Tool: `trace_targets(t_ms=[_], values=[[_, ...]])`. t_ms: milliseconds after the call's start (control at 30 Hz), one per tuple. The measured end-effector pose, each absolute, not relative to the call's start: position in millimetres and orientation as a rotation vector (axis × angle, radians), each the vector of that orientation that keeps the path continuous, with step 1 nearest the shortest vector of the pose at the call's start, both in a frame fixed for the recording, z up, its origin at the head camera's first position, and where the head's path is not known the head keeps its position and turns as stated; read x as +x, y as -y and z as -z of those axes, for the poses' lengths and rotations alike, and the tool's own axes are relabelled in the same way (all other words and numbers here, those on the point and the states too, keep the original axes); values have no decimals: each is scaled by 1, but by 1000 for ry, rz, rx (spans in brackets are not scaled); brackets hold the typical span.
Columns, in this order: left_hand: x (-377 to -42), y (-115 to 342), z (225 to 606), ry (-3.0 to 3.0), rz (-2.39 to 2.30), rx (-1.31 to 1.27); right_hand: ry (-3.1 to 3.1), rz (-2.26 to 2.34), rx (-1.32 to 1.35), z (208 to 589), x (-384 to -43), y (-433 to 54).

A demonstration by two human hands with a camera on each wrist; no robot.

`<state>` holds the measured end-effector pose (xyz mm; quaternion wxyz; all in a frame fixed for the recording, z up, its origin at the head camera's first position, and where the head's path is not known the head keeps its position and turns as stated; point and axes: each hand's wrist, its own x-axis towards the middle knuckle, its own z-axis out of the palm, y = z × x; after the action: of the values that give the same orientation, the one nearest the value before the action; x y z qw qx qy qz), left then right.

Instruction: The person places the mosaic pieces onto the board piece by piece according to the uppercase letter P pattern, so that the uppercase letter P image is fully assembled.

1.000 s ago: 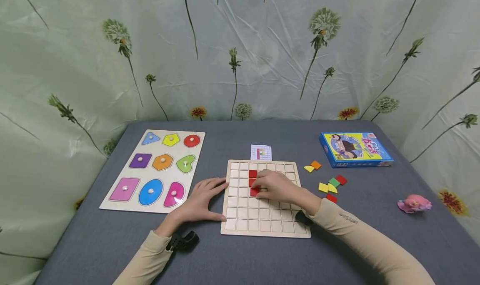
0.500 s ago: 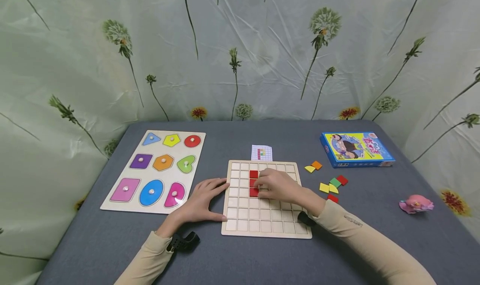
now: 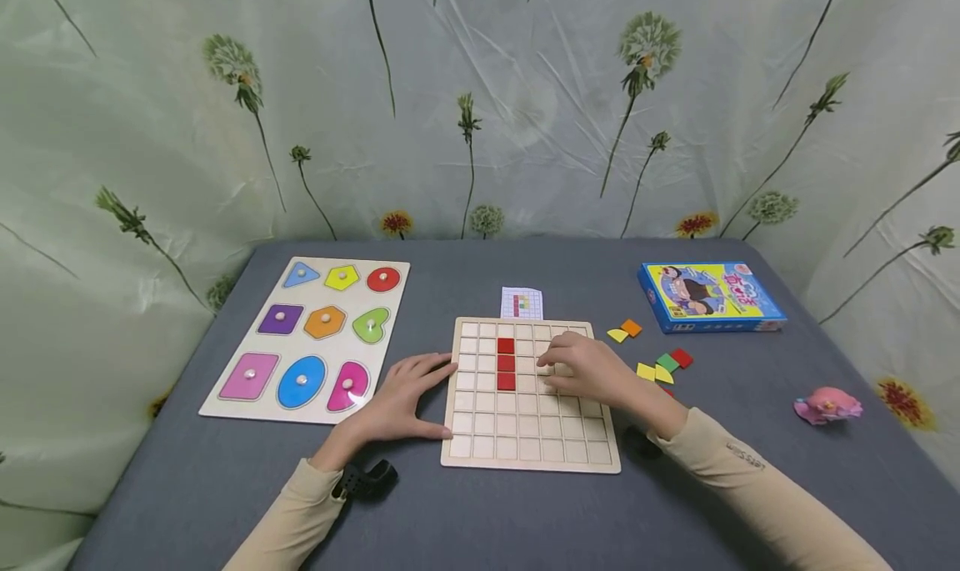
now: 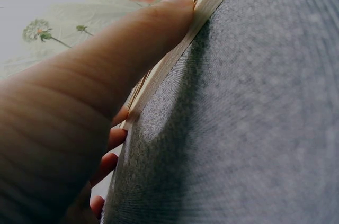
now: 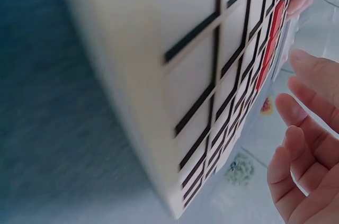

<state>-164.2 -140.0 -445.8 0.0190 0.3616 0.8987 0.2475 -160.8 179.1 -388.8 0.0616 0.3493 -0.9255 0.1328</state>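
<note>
A wooden grid board (image 3: 529, 449) lies flat on the table, with a column of three red square tiles (image 3: 506, 363) set in its cells. My left hand (image 3: 400, 402) rests along the board's left side. Its thumb (image 4: 159, 25) and fingertips touch the wooden edge in the left wrist view. Over the right part of the grid hovers my right hand (image 3: 588, 371), its fingers loosely bent. Nothing shows between those fingers (image 5: 312, 134) in the right wrist view. Just behind the board sits a small pattern card (image 3: 522, 303) printed with a coloured grid.
Loose yellow, green, red and orange tiles (image 3: 666, 362) lie right of the board. Behind them is a blue-and-yellow box (image 3: 711, 298). A pink toy (image 3: 827, 406) stands at the far right. To the left lies a shape puzzle board (image 3: 309, 344) with knobbed pieces.
My right hand has moved off the red tiles towards the right, with its fingers freed. All three red tiles now show fully. The left hand has stayed at the board's edge.
</note>
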Motion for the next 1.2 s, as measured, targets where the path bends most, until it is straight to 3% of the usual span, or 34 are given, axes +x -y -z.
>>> trace_targets(t_ms=[1200], values=[[-165,141,442,-2781,-752,1114,2897,-356,687,395,-124,-266]])
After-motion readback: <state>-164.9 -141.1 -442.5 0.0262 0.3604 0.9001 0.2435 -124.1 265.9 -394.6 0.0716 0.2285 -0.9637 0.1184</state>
